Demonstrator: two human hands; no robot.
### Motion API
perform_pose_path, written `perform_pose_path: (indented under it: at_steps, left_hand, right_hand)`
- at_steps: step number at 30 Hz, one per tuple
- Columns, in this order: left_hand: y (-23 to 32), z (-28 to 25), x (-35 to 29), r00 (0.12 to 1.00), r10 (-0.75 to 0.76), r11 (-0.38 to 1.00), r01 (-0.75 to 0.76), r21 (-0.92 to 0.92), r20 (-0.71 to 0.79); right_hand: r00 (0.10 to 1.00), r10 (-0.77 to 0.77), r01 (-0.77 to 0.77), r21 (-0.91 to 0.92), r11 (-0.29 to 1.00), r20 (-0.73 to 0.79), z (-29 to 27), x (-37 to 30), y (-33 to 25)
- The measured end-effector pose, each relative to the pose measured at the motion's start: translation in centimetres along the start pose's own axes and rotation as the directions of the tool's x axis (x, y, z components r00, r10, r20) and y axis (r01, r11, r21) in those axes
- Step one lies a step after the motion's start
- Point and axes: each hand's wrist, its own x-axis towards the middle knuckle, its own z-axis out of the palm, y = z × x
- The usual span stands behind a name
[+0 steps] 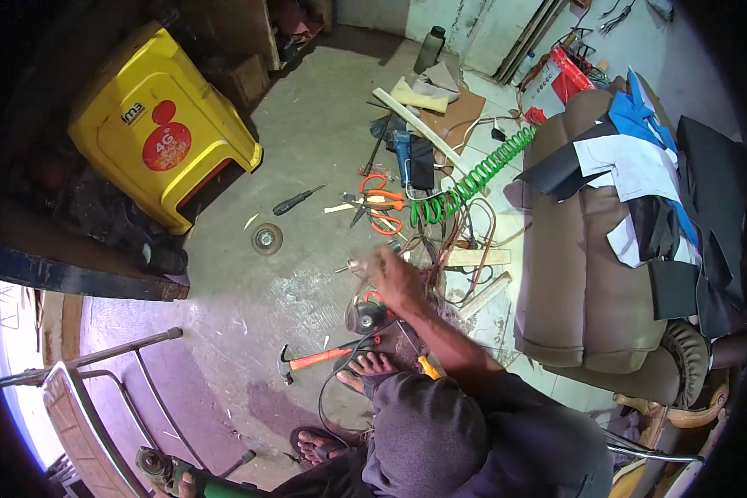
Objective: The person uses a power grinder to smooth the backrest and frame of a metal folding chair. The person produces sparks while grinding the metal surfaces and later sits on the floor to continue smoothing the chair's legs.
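My right hand [394, 280] reaches over the floor, its fingers smeared by motion. A small metal piece with a thin rod [345, 267] is at its fingertips; whether they grip it cannot be told. At the lower left edge my left hand [187, 485] is closed on a green angle grinder [216, 486], whose metal head points left. Below the right hand sits a round black and metal thing [365, 317]. A hammer with an orange handle [319, 358] lies by my foot. Orange-handled scissors [388, 222] and orange-handled pliers [382, 202] lie beyond the right hand.
A dark screwdriver [299, 199] and a round disc [266, 239] lie mid-floor. A green coiled hose [490, 170] and a blue power tool [402, 158] are farther right. A yellow stool [166, 124], a brown padded seat [556, 274] and a metal-framed chair [87, 423] stand around.
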Motion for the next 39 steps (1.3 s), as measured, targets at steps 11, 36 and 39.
perform_pose_path:
  at_steps: [11,36,39]
  left_hand:
    - [0.1,0.7,-0.4,0.999,0.045,0.999,-0.044,0.005,-0.016]
    - [-3.1,-1.7,3.3,0.961,0.091,0.995,-0.097,0.01,0.261]
    - [-5.4,-1.2,5.3,0.952,0.032,0.999,-0.033,-0.001,0.306]
  right_hand:
    - [0.877,-0.275,0.363,-0.168,0.916,0.395,0.9,1.5,5.4]
    - [0.506,-0.438,-0.169,0.583,0.795,0.743,-0.5,-8.0,-7.4]
    - [0.397,-0.429,-0.513,0.583,0.63,0.812,-4.2,-5.3,-12.4]
